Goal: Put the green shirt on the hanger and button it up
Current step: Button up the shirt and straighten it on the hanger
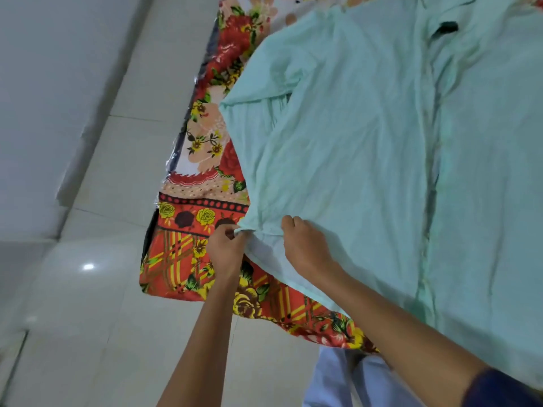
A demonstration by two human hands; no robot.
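The pale green shirt (367,136) lies spread flat on a bed, its button placket running down the right side and its collar at the top right. A dark part of the hanger (446,27) shows inside the collar opening. My left hand (224,248) pinches the shirt's lower left hem corner. My right hand (305,245) grips the same hem just to the right, fingers curled into the fabric. The white inner side of the hem shows between my hands.
A floral bedsheet (188,259) in red, yellow and orange covers the bed under the shirt. White tiled floor (88,289) and a wall lie to the left. My own light trousers (346,380) appear at the bottom.
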